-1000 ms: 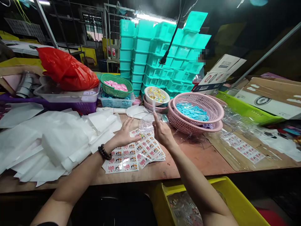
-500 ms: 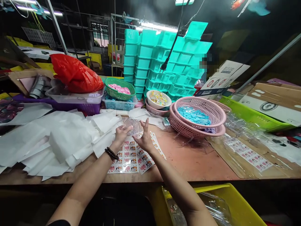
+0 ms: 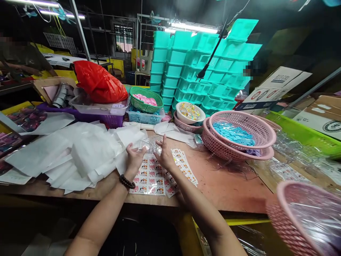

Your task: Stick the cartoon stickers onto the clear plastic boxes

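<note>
A clear plastic case (image 3: 149,145) is held over the table between my two hands. My left hand (image 3: 135,158) grips its left end between thumb and fingers, and a dark bead bracelet circles that wrist. At the case's right end is my right hand (image 3: 164,155), its thumb and fingers around the edge and one finger pointing up. Glare and see-through plastic blur the exact contact. Below the hands lie sticker sheets (image 3: 152,180) printed with cats and pink lettering, partly covered by my right forearm.
Loose white backing paper (image 3: 87,153) heaps on the left. Pink baskets (image 3: 239,153) with blue pieces stand right of my hands. A white bowl (image 3: 190,113) and a green basket (image 3: 146,100) sit behind. Another pink basket (image 3: 282,213) with clear plastic overhangs the front right edge.
The view has turned slightly left, so the table's contents shift right. A pink basket of clear plastic has come in at lower right. My right fingers are nearer the case.
</note>
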